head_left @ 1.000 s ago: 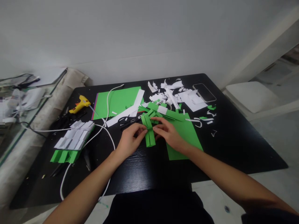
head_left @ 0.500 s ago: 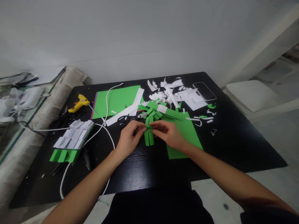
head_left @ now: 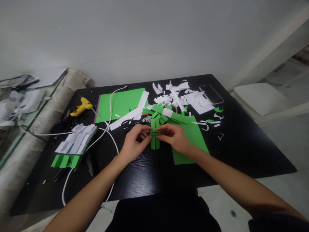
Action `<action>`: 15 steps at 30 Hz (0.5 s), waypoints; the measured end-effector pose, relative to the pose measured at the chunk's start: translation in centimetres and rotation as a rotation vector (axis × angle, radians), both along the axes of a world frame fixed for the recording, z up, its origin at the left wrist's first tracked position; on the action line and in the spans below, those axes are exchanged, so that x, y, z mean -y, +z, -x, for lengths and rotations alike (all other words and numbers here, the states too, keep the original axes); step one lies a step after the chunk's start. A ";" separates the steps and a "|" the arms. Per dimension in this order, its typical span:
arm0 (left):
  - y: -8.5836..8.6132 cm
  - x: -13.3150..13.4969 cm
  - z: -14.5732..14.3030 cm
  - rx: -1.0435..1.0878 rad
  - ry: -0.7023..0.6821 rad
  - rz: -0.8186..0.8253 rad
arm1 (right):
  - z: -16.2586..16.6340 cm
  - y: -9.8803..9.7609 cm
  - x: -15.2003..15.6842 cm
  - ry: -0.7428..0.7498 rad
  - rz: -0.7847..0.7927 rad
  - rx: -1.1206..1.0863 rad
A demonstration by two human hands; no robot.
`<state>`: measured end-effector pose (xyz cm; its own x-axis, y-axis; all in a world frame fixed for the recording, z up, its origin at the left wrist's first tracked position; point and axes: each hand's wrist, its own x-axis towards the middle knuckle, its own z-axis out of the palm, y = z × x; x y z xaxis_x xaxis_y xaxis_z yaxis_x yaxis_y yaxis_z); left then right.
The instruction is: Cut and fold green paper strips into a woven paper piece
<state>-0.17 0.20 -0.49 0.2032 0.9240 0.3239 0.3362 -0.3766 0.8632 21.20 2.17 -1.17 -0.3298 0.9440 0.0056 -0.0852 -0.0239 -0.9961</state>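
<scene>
Compared with a second ago, the bundle of folded green paper strips (head_left: 154, 143) sits a little higher on the black tabletop (head_left: 241, 151) and shows less length below the fingers. The hands, which then lay flatter on it, have drawn up into fingertip pinches. A short green paper strip (head_left: 155, 132) now lies crosswise over the bundle's upper part, where before only upright strips showed.

The left hand (head_left: 134, 140) is closed narrow, thumb and forefinger nipping the left end of the short strip. The right hand (head_left: 175, 137) pinches the right end in the same way, its other fingers curled loosely. The strip spans the small gap between the two hands, just above the tabletop's near middle. The right wrist rests over a flat green paper sheet (head_left: 193, 138).

Just behind the hands lie black scissors (head_left: 132, 123) and more loose green strips (head_left: 158, 112). A long white paper strip (head_left: 135, 111) leans across a second green sheet (head_left: 120, 103), which a white cable (head_left: 109, 106) crosses. A yellow glue gun (head_left: 81, 107) sits at the far left, with a stack of white and green folded pieces (head_left: 74, 145) nearer. White paper scraps (head_left: 181, 96) are heaped at the back beside a dark smartphone (head_left: 211, 94). A plain white wall (head_left: 154, 38) rises behind, and a white cushion (head_left: 260, 98) lies off to the right.
</scene>
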 end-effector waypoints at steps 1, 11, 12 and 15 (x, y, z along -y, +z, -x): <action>-0.1 0.0 0.0 0.011 -0.013 0.020 | 0.0 -0.1 0.0 0.002 -0.012 -0.006; 0.4 -0.1 0.2 0.118 0.045 -0.033 | -0.7 2.8 1.1 -0.123 -0.226 -0.016; 0.5 -0.1 0.3 0.120 0.060 -0.046 | -1.2 4.2 1.7 -0.117 -0.272 -0.015; 0.5 -0.2 0.4 0.135 0.093 -0.061 | -2.8 8.9 4.6 0.208 -0.304 -0.091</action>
